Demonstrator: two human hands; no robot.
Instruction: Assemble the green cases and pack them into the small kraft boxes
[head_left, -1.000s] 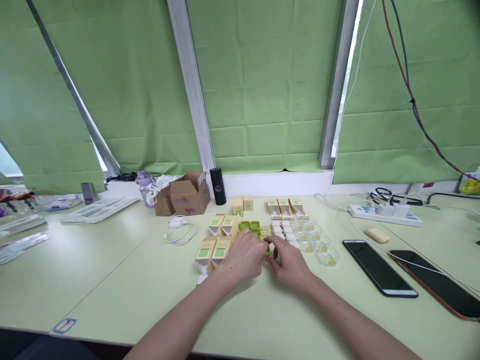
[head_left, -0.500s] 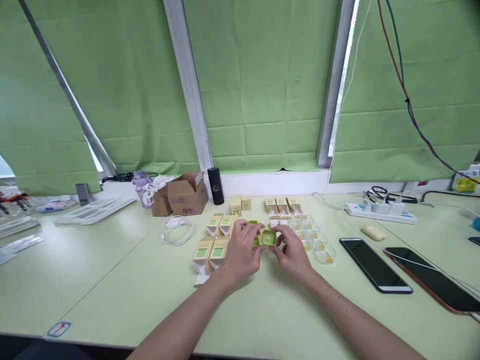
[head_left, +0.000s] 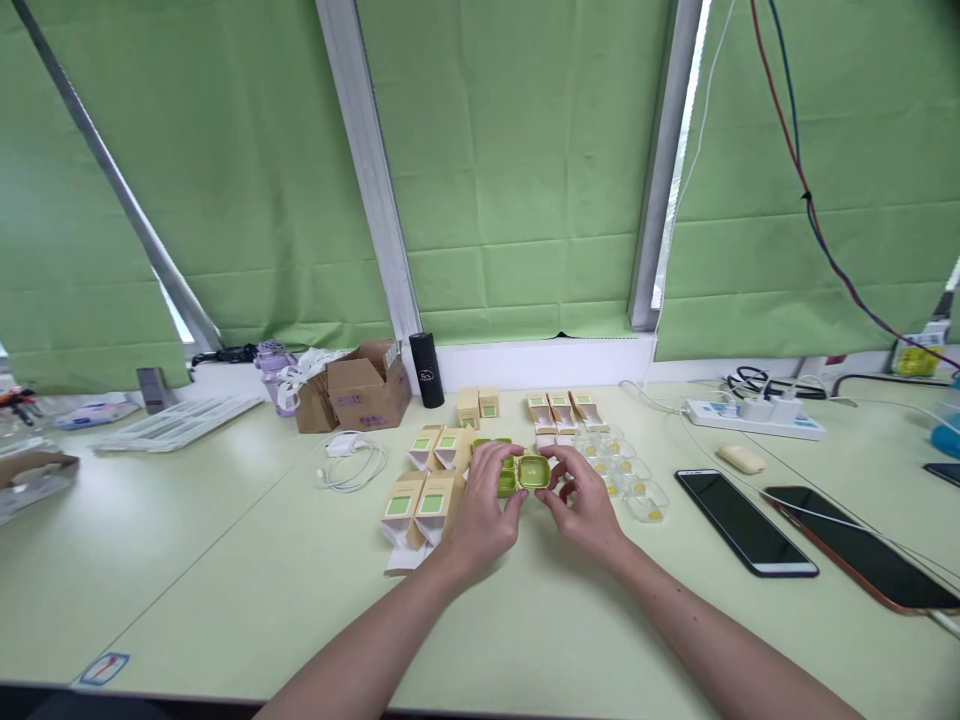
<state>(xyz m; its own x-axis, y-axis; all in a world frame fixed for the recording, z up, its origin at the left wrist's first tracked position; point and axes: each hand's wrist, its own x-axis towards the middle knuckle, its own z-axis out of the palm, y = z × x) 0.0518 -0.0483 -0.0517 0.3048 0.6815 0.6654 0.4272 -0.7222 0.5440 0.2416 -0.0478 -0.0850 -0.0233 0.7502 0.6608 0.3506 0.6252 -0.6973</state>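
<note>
Between my hands is a small green square plastic dish (head_left: 535, 472). My left hand (head_left: 484, 515) is closed at its left side, fingers bent over it and thumb near its lower edge. My right hand (head_left: 585, 500) pinches its right edge between thumb and fingers. More green dishes (head_left: 507, 484) show beside and behind it, partly covered by my left fingers; whether they are joined to it I cannot tell. Left of my left hand stand small open cardboard boxes (head_left: 431, 505) with green labels. Clear plastic cups (head_left: 646, 500) with yellow spots lie right of my right hand.
More small boxes (head_left: 562, 412) stand behind. Around them are a brown carton (head_left: 367, 392), a black bottle (head_left: 427, 370), a white charger cable (head_left: 358, 465), two phones (head_left: 746, 523), a computer mouse-like beige object (head_left: 741, 459) and a power strip (head_left: 756, 418).
The view has shifted slightly. Both hands keep hold of the green dish, and more of the green dishes beside it shows. A brownish shape has appeared at the far left edge.
</note>
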